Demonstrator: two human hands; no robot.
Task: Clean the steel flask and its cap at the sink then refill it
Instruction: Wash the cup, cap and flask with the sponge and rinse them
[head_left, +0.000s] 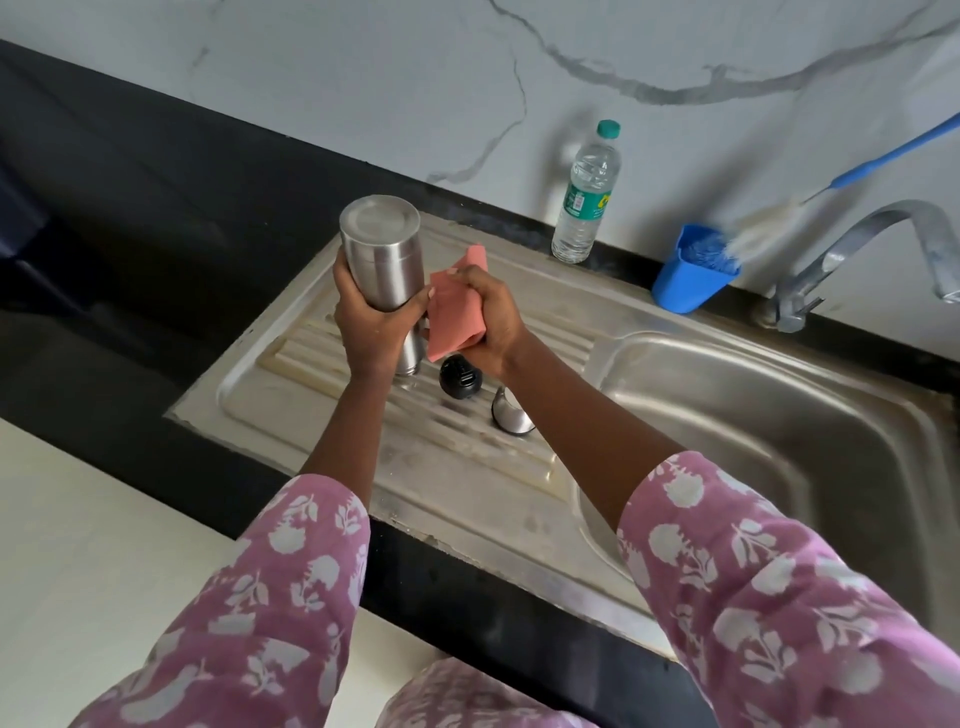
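gripping the steel flask (382, 249) round its middle, the left hand (371, 317) holds it base-up over the sink's drainboard (291, 395). just right of the flask, the right hand (488, 317) clutches a pink cloth (454, 317). the black cap (460, 378) lies on the drainboard near the flask's lower end, and a water bottle (584, 202) stands behind the flask.

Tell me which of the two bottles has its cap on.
The clear plastic water bottle by the wall: its green cap is on. The steel flask, held in the left hand, is uncapped; its black cap lies on the drainboard.
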